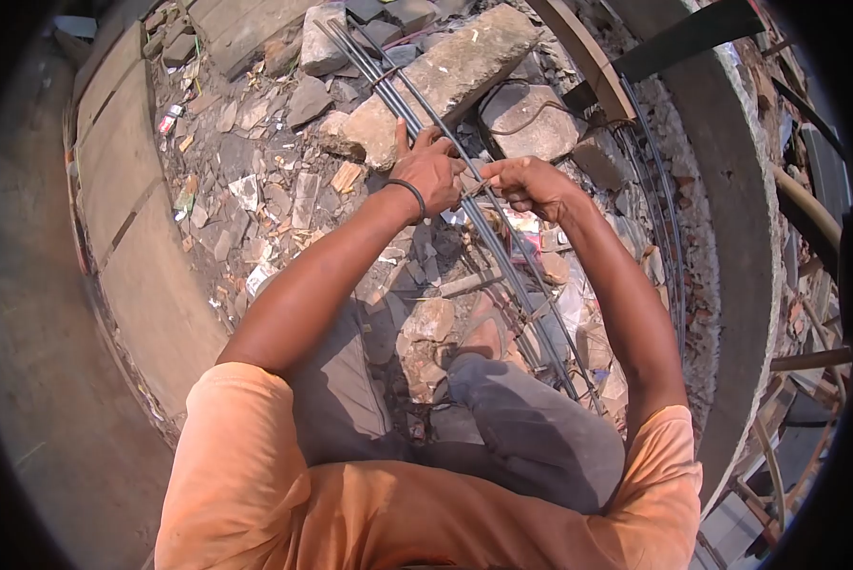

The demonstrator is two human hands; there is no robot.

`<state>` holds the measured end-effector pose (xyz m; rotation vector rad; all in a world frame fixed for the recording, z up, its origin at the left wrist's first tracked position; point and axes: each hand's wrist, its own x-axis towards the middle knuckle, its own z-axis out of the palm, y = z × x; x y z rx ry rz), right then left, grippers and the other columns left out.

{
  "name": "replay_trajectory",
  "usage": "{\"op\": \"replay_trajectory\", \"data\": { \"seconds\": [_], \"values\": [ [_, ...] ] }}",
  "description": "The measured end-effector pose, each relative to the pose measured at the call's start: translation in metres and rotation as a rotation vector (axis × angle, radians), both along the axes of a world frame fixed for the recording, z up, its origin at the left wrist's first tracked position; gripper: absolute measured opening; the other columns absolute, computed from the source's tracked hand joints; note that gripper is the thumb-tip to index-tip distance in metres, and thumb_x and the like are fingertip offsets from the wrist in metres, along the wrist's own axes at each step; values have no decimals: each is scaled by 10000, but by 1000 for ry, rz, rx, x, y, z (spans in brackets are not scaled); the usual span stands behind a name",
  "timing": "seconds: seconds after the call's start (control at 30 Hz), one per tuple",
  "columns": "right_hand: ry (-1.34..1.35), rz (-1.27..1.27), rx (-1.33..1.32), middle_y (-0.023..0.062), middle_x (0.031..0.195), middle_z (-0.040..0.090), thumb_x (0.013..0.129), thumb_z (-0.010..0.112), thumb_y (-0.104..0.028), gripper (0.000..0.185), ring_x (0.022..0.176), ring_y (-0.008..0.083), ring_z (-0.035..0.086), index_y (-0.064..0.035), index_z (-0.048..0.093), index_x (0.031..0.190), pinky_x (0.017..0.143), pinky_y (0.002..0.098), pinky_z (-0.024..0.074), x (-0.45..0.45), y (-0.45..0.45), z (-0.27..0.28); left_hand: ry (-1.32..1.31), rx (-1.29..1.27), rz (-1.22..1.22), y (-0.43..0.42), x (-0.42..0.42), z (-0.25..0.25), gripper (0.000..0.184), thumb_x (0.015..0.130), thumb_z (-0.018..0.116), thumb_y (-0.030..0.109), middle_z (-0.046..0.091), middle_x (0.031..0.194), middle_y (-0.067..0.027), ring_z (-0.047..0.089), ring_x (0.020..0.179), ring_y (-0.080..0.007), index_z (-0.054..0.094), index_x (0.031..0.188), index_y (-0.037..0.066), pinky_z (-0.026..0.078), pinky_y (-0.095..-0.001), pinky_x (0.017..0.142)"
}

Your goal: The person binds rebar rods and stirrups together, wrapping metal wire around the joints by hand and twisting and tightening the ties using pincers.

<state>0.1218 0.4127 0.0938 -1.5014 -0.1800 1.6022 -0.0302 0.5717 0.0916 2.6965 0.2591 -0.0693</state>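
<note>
A narrow bundle of long steel reinforcing bars [501, 249], crossed by thin metal ties, slants from upper left to lower right in front of me. My left hand [430, 179], with a black band at the wrist, wraps its fingers round the bars near the middle of the bundle. Close to it on the other side, my right hand [533, 186] has its fingers curled and its index finger and thumb at a cross tie [479, 189]. Whatever may be pinched there is too small to make out.
Under the bundle's upper part lies a long concrete block [445, 81], beside a squarish stone [531, 122]. Broken brick and litter [246, 190] cover the ground. A low slab wall [146, 247] runs along the left, a concrete beam [735, 218] along the right.
</note>
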Motion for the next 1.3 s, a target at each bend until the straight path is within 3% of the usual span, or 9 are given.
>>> {"op": "replay_trajectory", "data": {
  "seconds": [0.1, 0.2, 0.3, 0.5, 0.6, 0.63, 0.77, 1.03, 1.3],
  "values": [
    [71, -44, 57, -22, 723, 580, 830, 581, -63, 286, 452, 37, 334, 7, 641, 1101, 391, 192, 256, 2, -3, -11, 108, -35, -60, 8, 4, 3, 308, 840, 529, 232, 552, 1252, -86, 329, 1345, -342, 713, 1078, 168, -37, -663, 1115],
    [162, -99, 96, -72, 644, 404, 868, 580, -48, 266, 457, 29, 287, -1, 572, 1129, 380, 192, 240, -1, -6, -18, 57, -22, -54, 7, 4, -2, 266, 850, 570, 283, 589, 1197, -63, 348, 1327, -348, 724, 1032, 166, -35, -662, 1114],
    [156, -94, 104, -63, 665, 441, 865, 587, -47, 263, 461, 22, 288, -7, 581, 1124, 389, 190, 255, -3, -6, -13, 62, -69, -10, 7, 8, -2, 214, 855, 614, 305, 639, 1106, -28, 416, 1281, -315, 733, 965, 165, -12, -670, 1110],
    [-624, 142, 39, -12, 728, 587, 869, 620, -89, 125, 559, 57, 438, -21, 646, 971, 509, 243, 378, -14, -12, 2, -193, 126, -70, -12, 2, -2, 125, 814, 643, 196, 609, 838, -33, 557, 988, -247, 685, 776, 86, 90, -609, 1136],
    [-958, 246, 71, 39, 711, 609, 869, 632, -110, 123, 641, 103, 507, 9, 639, 900, 579, 299, 428, -19, -8, 3, -238, 170, -116, -18, -1, 1, 154, 780, 556, 92, 599, 829, -76, 556, 991, -269, 695, 836, 56, 117, -585, 1151],
    [-1094, 310, 45, 141, 713, 625, 855, 629, -119, 153, 657, 217, 591, 33, 624, 876, 629, 370, 466, -23, -4, 10, -250, 166, -114, -18, -1, 0, 123, 791, 574, 110, 592, 827, -74, 555, 978, -267, 683, 817, 58, 126, -577, 1147],
    [-1272, 364, 102, 246, 815, 639, 840, 599, -131, 158, 792, 415, 619, 25, 626, 851, 704, 456, 475, -33, 3, 18, -234, 122, -78, -16, -2, 0, 82, 806, 617, 136, 587, 849, -76, 552, 963, -266, 656, 789, 66, 153, -562, 1133],
    [-1140, 253, -42, 218, 788, 650, 868, 630, -188, 221, 743, 302, 640, 31, 640, 890, 699, 402, 478, -30, 0, 14, -97, -249, 157, -19, 2, -4, 84, 829, 668, 158, 635, 846, -62, 577, 961, -255, 689, 857, 82, 167, -534, 1126],
    [-1043, 270, -53, 151, 725, 633, 879, 637, -192, 228, 669, 204, 585, 35, 639, 865, 658, 371, 464, -29, 2, 11, -173, -340, -218, 22, 11, -8, 92, 812, 693, 166, 646, 786, -86, 598, 872, -281, 688, 832, 77, 356, -441, 945]
  ]
}}
